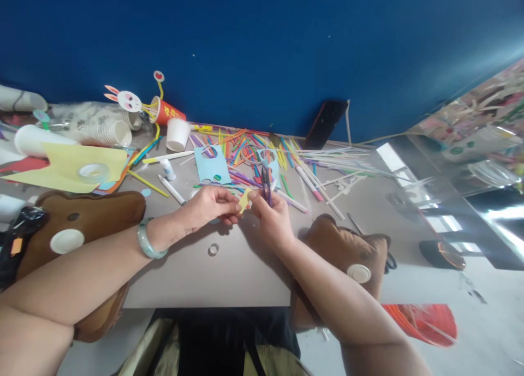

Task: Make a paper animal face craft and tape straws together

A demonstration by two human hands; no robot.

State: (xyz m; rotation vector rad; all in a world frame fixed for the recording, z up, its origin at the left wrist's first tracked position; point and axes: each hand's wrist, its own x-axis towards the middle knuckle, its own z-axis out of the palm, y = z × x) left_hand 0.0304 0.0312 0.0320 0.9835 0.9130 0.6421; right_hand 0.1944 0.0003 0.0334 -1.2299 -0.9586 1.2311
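My left hand [216,206] pinches a small yellow paper piece [245,201] between thumb and fingers. On the paper's other side, my right hand [273,215] meets it with thumb and fingertips, while dark scissors [266,184] stick up from its curled fingers. How the scissors' blades lie is hard to make out. Both hands are above the grey table, close together. A small ring-shaped roll, perhaps tape [213,249], lies nearer to me. Just beyond the hands is a light blue paper sheet [213,171] with round cut-outs.
Coloured sticks [241,147], white markers [172,189] and a glue bottle [167,168] spread behind. Paper cups [178,135], a rabbit-decorated red cup [167,112] and yellow paper [61,166] stand left. A phone [326,124] leans on the blue wall. Brown cushions [98,212] flank the work area.
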